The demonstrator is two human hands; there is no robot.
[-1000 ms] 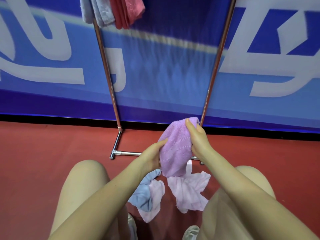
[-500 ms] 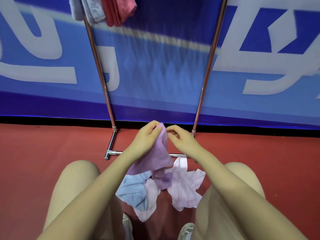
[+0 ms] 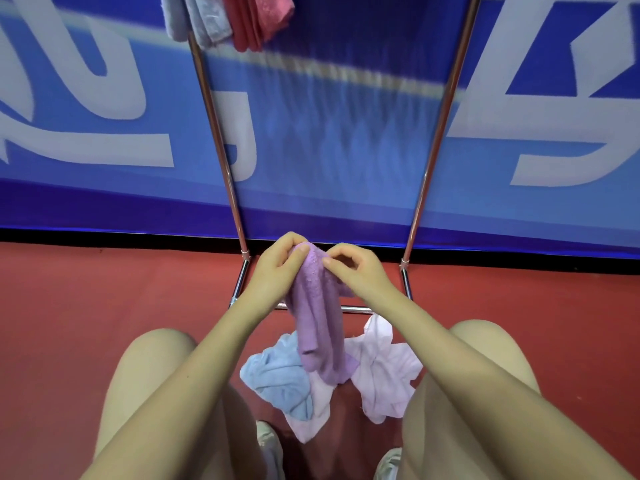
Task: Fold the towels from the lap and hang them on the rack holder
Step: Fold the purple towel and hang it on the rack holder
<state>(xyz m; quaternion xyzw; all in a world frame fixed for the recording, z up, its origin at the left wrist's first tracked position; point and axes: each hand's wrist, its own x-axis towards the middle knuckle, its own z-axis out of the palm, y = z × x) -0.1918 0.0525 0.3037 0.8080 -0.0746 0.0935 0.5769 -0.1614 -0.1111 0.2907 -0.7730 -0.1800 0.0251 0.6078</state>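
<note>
Mid-frame, left hand and right hand pinch the purple towel's top edge, now hanging longer than before

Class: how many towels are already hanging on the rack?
3, bunched at the top left of the rack: a grey towel, a second grey towel, and a red towel. The frame edge may hide others.

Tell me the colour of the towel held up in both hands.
Purple, a soft lilac. The towel shows best in the head view, pinched at its top by both hands.
</note>
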